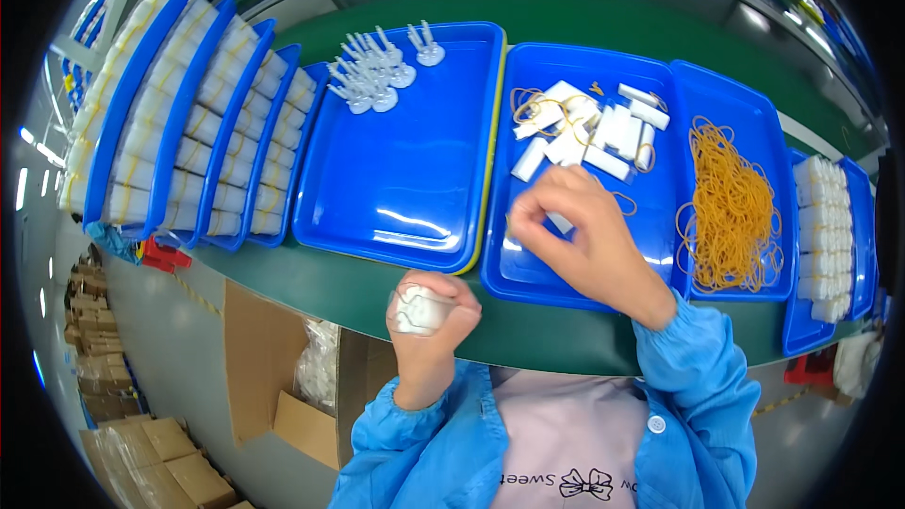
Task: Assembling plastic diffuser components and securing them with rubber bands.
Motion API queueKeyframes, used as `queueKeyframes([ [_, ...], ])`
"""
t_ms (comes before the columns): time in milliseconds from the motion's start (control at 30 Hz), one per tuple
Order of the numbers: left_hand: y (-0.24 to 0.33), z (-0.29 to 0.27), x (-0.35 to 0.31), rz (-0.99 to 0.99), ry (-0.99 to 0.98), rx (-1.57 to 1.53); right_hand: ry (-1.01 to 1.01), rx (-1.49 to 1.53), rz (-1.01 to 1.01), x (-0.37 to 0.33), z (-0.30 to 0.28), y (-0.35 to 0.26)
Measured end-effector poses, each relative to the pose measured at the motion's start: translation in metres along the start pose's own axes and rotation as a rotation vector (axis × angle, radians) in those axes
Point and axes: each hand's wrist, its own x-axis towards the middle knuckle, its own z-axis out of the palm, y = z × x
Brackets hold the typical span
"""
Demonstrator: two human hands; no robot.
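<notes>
Closed around a small white piece point(419, 309) with a clear, shiny edge, my left hand point(441, 320) is at the table's near edge, in front of the left blue tray point(401, 170). Its exact kind is unclear. My right hand point(589, 240) hovers over the middle blue tray point(528, 269), thumb and fingers curled together in a pinch. Whatever lies between those fingertips cannot be made out. Beyond it in that tray are several white rectangular blocks point(617, 127) with loose tan rubber bands point(523, 99) among them. Clear pronged plastic parts point(377, 71) stand at the left tray's far end.
A heap of rubber bands point(731, 212) fills another blue tray to the right. Banded white blocks point(822, 236) are stacked at the far right. Tilted blue trays point(179, 113) of banded white pieces line the left. Below the table stands an open cardboard box point(255, 368).
</notes>
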Motion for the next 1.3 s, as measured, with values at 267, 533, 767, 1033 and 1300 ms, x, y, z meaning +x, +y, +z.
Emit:
queueKeyframes([
  [267,0.01,0.025,0.02,0.608,-0.177,0.543,-0.056,0.35,0.055,-0.016,-0.007,-0.027],
  [533,0.018,0.025,0.019,0.232,-0.039,0.305,-0.054,0.503,0.169,-0.021,-0.011,-0.024],
  [767,0.018,0.023,0.022,0.159,-0.006,0.214,-0.013,0.702,0.213,-0.027,-0.011,-0.023],
  [1033,0.023,0.015,0.034,0.064,0.148,-0.078,0.252,0.843,0.325,-0.037,-0.029,-0.02],
  [1300,0.018,0.042,0.024,0.322,-0.259,0.287,0.1,0.445,0.144,-0.038,-0.021,-0.028],
])
